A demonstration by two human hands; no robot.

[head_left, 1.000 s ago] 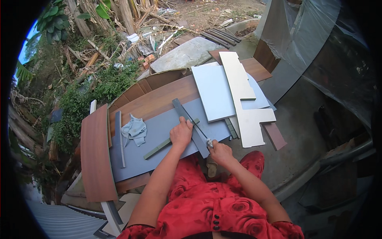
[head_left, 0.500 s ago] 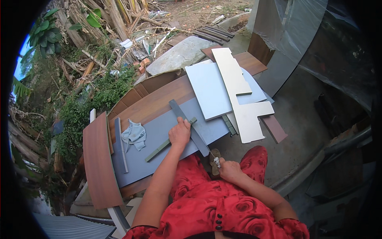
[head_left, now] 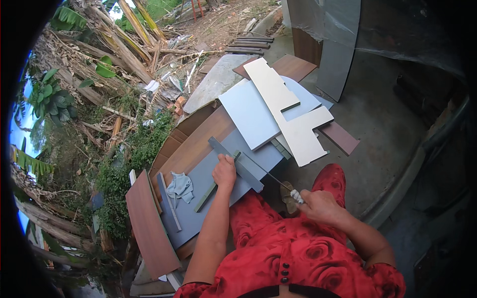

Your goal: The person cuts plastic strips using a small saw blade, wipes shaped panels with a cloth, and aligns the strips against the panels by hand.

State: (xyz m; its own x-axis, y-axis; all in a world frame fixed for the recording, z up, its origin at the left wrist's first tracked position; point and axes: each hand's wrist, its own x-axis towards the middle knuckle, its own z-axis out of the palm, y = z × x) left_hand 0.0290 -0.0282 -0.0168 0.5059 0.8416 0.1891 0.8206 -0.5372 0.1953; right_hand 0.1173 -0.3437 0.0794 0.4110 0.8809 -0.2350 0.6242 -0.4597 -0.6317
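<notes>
My left hand (head_left: 224, 173) is closed over the spot where a narrow greenish strip (head_left: 204, 198) crosses a wider grey strip (head_left: 250, 178). Both lie on a flat grey board (head_left: 202, 171) in front of me. My right hand (head_left: 320, 204) is wrapped around the white, bound handle of a thin, dark, rod-like tool (head_left: 271, 175), whose exact kind I cannot make out. Its shaft slants up and left across the grey strip, and its tip is close to the fingers of my left hand. A light blue-grey cloth (head_left: 180, 187) rests on the board to the left.
A cream notched panel (head_left: 271, 89) lies over a pale board (head_left: 247, 111) at the far right of the pile. A brown board (head_left: 151, 223) and a narrow strip (head_left: 169, 201) are at left. Plants and dry trunks border the far left; plastic sheeting (head_left: 323, 20) hangs at upper right.
My right hand has moved right and slightly up with the tool, so more of its shaft shows. My left hand still holds the crossing strips. The whole view has shifted and turned.
</notes>
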